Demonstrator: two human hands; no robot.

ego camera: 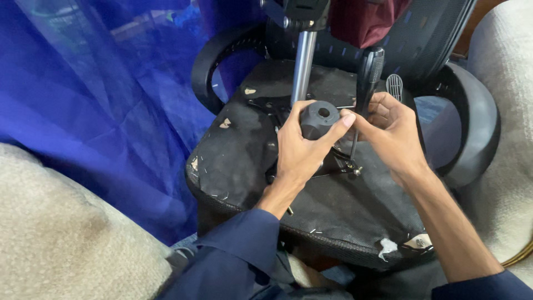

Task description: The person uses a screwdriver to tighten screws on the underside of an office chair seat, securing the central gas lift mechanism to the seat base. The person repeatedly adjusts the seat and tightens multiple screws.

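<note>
Steadying the mechanism, the left hand (302, 150) wraps a black plastic part (318, 119) beside the chrome column (302, 66). The right hand (391, 130) pinches a screwdriver (363, 91), tip down on the overturned chair seat (244, 150).

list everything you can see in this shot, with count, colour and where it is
black cylindrical rubber piece with a centre hole: 1, black, gripped above the seat underside
black-handled screwdriver: 1, black handle, thin shaft down to the seat plate, right of the piece
upturned office chair seat with torn black fabric: 1, black, centre
silver metal gas-lift column: 1, silver, rising from the seat middle
curved black armrests: 2, black, left and right of the seat
blue sheet: 1, blue, left
beige cushions: several, beige, frame edges
left hand: 1, holding the rubber piece
right hand: 1, at the screwdriver
</note>
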